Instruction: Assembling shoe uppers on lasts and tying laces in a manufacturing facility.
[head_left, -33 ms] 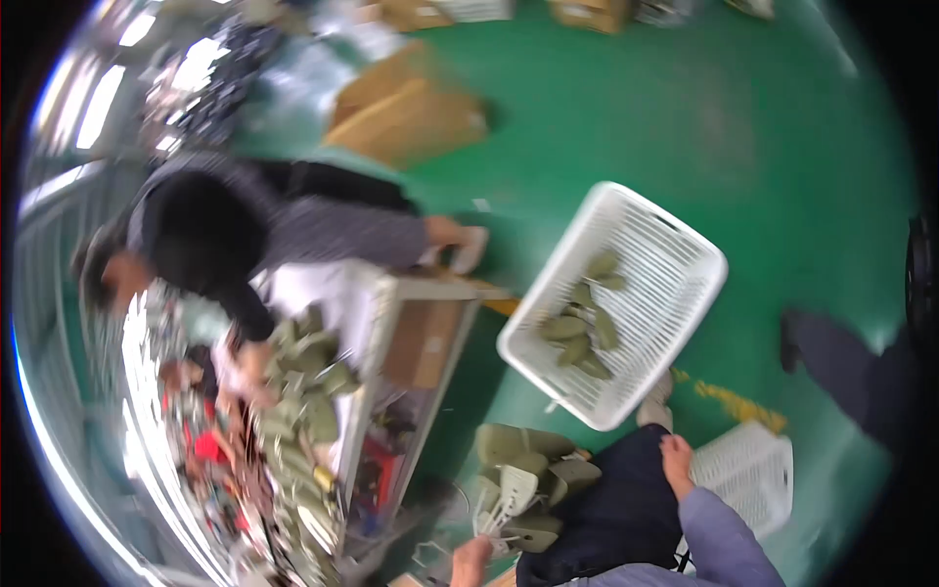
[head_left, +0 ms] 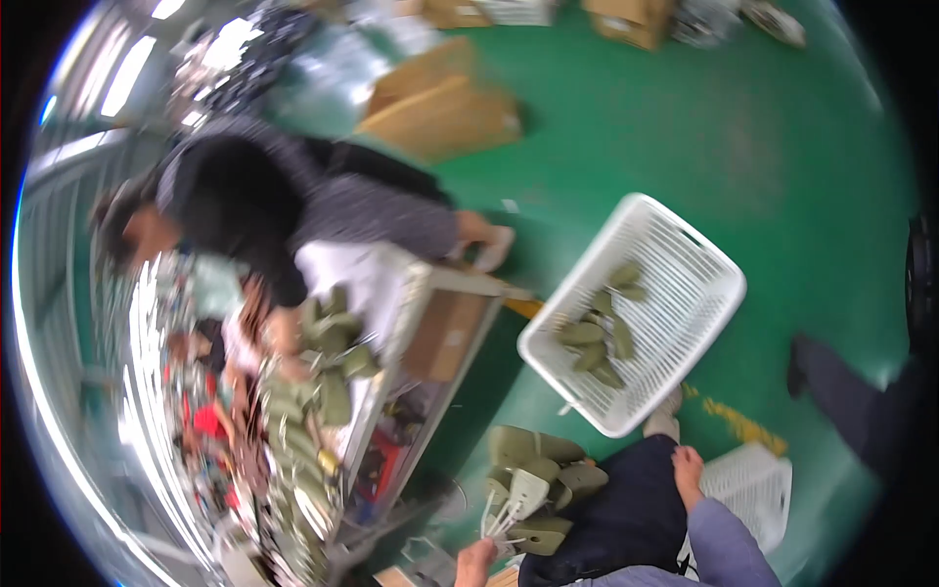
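At the lower edge, my left hand (head_left: 476, 561) is closed on several white cords (head_left: 501, 520). The cords run up to a pale, tongue-shaped piece (head_left: 529, 492) lying on a pile of olive-green rounded pieces (head_left: 536, 446) beside my left leg. What kind of parts these are, I cannot tell. My right hand (head_left: 689, 464) rests on my dark-trousered thigh, fingers loosely bent, with nothing visible in it. Beyond my knees a white slatted basket (head_left: 685, 362) holds several more olive-green pieces (head_left: 587, 336).
A co-worker (head_left: 362, 210) leans over a white-topped bench (head_left: 357, 264) at left, heaped with olive-green pieces. A second white basket (head_left: 748, 479) stands by my right side. Cardboard boxes (head_left: 445, 117) lie on the green floor at the back. Another person's dark leg (head_left: 831, 377) shows at right.
The whole view has shifted, so the basket, bench and co-worker appear farther right. My left hand still grips the cords; my right hand stays on my thigh.
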A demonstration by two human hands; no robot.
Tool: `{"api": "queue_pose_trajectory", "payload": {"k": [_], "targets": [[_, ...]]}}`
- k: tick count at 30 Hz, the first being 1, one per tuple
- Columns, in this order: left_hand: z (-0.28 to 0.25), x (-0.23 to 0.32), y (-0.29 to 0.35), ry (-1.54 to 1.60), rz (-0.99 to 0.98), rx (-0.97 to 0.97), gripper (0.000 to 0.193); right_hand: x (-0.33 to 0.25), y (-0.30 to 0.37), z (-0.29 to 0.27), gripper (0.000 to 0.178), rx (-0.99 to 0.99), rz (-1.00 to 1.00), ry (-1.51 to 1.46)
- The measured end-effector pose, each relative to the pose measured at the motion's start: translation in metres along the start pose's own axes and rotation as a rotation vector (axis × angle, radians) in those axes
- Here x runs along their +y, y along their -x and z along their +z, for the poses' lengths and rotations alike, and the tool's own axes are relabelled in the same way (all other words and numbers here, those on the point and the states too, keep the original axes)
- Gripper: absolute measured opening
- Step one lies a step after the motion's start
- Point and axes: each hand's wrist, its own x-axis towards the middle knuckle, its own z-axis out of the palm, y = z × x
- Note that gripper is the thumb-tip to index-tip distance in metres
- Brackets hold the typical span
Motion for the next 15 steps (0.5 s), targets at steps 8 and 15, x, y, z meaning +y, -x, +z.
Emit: {"api": "queue_pose_trajectory", "payload": {"k": [8, 15], "targets": [[-0.066, -0.168, 0.059, 0.24, -0.141, 0.147, 0.046, 0.022, 0.03, -0.036, 0.013, -0.325, 0.018, 0.277], [-0.125, -0.222, 0.06, 0.466, 0.015, 0.325, 0.038, 0.007, 0.033, 0.045, 0.039, -0.499, -0.824, 0.847]]}}
